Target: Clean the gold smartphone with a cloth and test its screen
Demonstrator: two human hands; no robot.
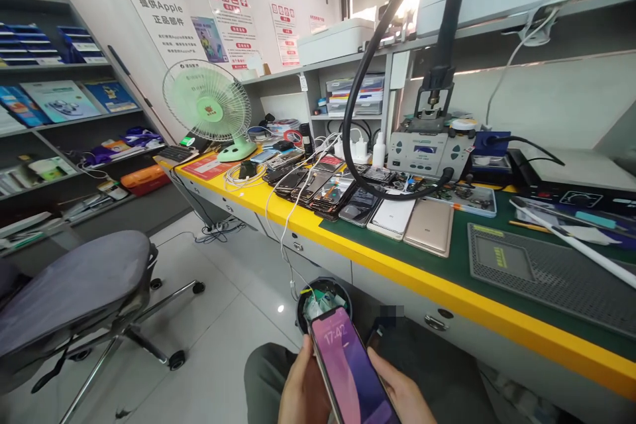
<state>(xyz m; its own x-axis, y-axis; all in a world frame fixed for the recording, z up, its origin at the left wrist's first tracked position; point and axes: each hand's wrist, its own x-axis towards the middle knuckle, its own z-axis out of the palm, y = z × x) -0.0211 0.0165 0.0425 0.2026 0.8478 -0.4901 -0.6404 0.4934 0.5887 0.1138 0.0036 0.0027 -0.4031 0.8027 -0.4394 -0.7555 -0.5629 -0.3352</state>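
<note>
A smartphone (pixel 354 371) with a lit purple and pink lock screen reading 17:42 is held over my lap, its top tilted away from me. My left hand (pixel 304 387) wraps round its left edge, the thumb along the side. On the other edge my right hand (pixel 400 391) grips it with the thumb near the rim. The fingers behind the phone are hidden. Just beyond the phone's top stands a black bin (pixel 342 291) with rubbish in it.
The yellow-edged workbench (pixel 382 265) carries several phones (pixel 430 228), a perforated grey mat (pixel 541 271), a rework station (pixel 427 152) with a looping black hose, and a green fan (pixel 209 109). White cables (pixel 283 232) hang down its front. An office chair (pixel 84 285) stands left.
</note>
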